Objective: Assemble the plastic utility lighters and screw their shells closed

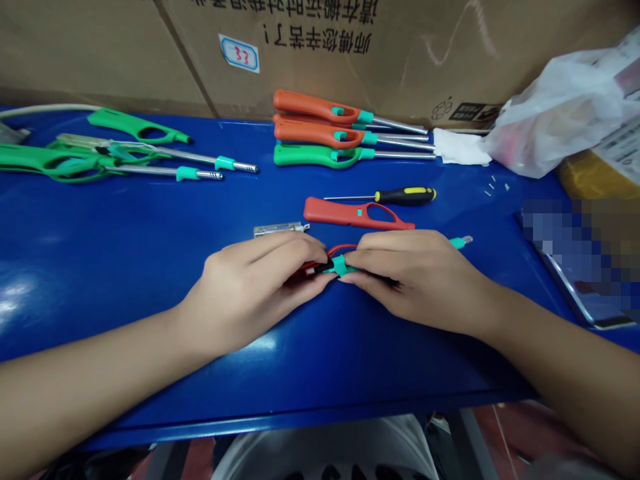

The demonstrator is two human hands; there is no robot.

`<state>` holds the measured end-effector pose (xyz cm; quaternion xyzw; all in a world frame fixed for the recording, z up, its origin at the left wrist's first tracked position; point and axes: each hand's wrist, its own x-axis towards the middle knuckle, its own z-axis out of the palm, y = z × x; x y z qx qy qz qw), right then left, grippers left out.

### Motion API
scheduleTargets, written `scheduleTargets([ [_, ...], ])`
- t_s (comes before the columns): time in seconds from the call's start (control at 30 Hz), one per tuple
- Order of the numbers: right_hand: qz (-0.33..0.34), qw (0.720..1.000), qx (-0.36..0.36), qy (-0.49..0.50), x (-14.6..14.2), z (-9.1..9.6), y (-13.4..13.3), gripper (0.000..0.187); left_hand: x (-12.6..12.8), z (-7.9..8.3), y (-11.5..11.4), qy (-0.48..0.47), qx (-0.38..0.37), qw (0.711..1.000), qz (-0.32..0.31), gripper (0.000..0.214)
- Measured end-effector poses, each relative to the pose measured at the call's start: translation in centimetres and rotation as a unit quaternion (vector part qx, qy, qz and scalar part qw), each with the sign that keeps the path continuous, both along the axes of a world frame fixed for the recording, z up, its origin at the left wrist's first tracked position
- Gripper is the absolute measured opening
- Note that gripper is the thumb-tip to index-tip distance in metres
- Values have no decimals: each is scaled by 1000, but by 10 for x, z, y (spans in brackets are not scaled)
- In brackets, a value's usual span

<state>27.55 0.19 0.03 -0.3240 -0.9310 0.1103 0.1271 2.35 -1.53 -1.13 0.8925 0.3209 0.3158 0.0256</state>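
My left hand (265, 283) and my right hand (415, 273) meet over the blue table, both closed on a partly opened red lighter (345, 249). Between my fingertips shows its turquoise trigger piece (341, 265) with a black part beside it. The lighter's tube is mostly hidden under my right hand; a turquoise collar and metal tip (461, 242) stick out beyond it. Just behind my hands lies a red handle half (357, 213). A clear fuel tank (280, 229) rests behind my left hand. Farther back is a black and yellow screwdriver (406, 195).
Several orange and green lighters (320, 155) lie in a row at the back. Green lighter parts (55, 162) are piled at the left. White paper (461, 148), a plastic bag (550, 110), small screws (491, 187) and a phone (565, 267) are at the right. Cardboard boxes (330, 67) stand behind.
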Motion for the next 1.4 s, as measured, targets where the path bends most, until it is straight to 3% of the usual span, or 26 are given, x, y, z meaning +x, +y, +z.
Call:
scheduleTargets([
  [0.13, 4, 1000, 10, 18, 1, -2, 1, 24, -1, -6, 2, -18, 57, 998, -6, 15],
  [0.5, 6, 1000, -2, 23, -1, -1, 0, 27, 0, -5, 2, -39, -2, 999, -7, 17],
  [0.77, -1, 989, 124, -80, -9, 4, -9, 18, 3, -4, 3, -29, 23, 999, -5, 16],
  [1.03, 18, 985, 157, -74, -11, 2, -10, 15, 5, -3, 3, -46, -11, 999, 5, 17],
  [1.13, 3, 989, 137, -50, -9, 2, -10, 18, 6, -5, 4, -62, -49, 997, 18, 11],
  [1.3, -55, 998, 9, 16, -3, 13, -5, 13, 5, -8, 5, -78, -58, 994, 43, 15],
  [1.4, -93, 994, -37, 53, 3, 18, 1, 26, 4, -9, 5, -76, -47, 995, 43, 15],
])
